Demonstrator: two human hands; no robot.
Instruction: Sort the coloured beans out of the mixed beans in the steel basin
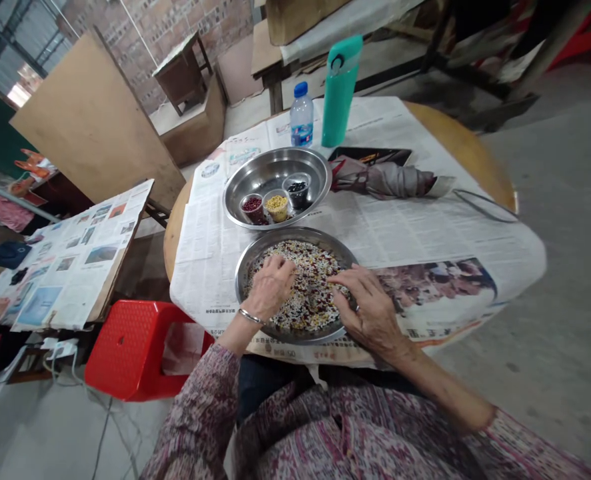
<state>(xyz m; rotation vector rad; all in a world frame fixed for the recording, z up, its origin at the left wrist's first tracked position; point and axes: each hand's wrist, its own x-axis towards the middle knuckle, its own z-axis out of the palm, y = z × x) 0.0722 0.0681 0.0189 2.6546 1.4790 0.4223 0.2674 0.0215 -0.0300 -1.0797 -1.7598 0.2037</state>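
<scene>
Mixed beans (308, 280) in steel basin (295, 233) lie under my left grip (270, 288) and right grip (370, 312), both open, fingertips on them.

Workshop-like shed, plainly fitted. Unplastered brick wall (125, 47) and bare concrete floor (540, 280) throughout; metal-framed window (23, 60) high at left. Large plywood board (95, 120) stood propped. Round table (455, 133) and second table (75, 260) were spread with newspaper. Red plastic stool (135, 350); power cable (103, 440) trailed loose across floor.
</scene>
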